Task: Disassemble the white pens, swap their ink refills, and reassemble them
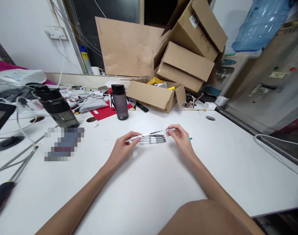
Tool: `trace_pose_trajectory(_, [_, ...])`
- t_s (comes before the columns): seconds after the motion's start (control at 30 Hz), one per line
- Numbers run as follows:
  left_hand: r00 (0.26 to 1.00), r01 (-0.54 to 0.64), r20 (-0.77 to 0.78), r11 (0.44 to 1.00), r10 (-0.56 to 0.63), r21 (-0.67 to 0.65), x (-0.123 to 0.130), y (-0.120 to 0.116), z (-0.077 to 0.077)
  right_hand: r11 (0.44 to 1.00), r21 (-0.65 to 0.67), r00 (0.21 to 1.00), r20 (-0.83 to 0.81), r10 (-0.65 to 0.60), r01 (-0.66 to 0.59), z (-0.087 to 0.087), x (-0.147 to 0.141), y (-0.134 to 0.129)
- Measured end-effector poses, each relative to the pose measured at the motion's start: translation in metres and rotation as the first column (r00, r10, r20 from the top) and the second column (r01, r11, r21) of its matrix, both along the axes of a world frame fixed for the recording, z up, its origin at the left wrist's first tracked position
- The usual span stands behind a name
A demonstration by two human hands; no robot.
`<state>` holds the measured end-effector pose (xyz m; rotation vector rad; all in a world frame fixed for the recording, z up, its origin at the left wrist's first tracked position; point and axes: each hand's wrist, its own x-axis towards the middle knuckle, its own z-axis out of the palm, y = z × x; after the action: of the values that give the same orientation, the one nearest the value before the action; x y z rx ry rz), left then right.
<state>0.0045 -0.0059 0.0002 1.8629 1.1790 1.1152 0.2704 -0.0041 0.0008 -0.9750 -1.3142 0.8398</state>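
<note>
Pinched in my left hand point(126, 143) is a white pen point(146, 134), its dark refill point(156, 132) bare and pointing right. My right hand point(178, 135) closes its fingertips on a small pale pen barrel piece point(170, 130), just off the refill's tip. A narrow gap parts the two. Below them on the white table lie several white and grey pens point(152, 141) side by side, partly behind my left fingers. A small blue-green piece point(191, 138) shows beside my right hand.
On the white table point(149, 182) stand a dark bottle point(120, 102) and a tilted black-topped bottle point(57, 107). An open cardboard box point(151, 94) sits behind. A screwdriver point(4, 194) and cables lie at left; a blurred-out flat object point(65, 143) is near them.
</note>
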Motion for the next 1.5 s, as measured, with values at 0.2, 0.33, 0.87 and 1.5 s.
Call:
trace_pose_trajectory(0.2, [1.000,0.010,-0.008,1.000,-0.010,-0.008,0.001,-0.001,0.001,1.000,-0.001,1.000,-0.010,0.002,-0.002,0.003,-0.003,-0.002])
trace_pose_trajectory(0.33, [1.000,0.006,-0.011,1.000,-0.006,-0.002,0.000,-0.001,0.000,1.000,0.009,1.000,0.003,0.015,-0.015,0.003,-0.003,-0.001])
trace_pose_trajectory(0.87, [0.998,0.048,-0.052,0.999,-0.047,0.011,0.003,-0.003,0.001,0.984,-0.034,0.981,0.088,0.175,-0.173,0.000,-0.017,-0.011])
trace_pose_trajectory(1.5, [0.996,0.073,-0.037,0.995,-0.075,-0.064,0.005,-0.005,0.003,0.936,-0.158,0.917,0.205,0.343,-0.315,-0.005,-0.015,-0.013])
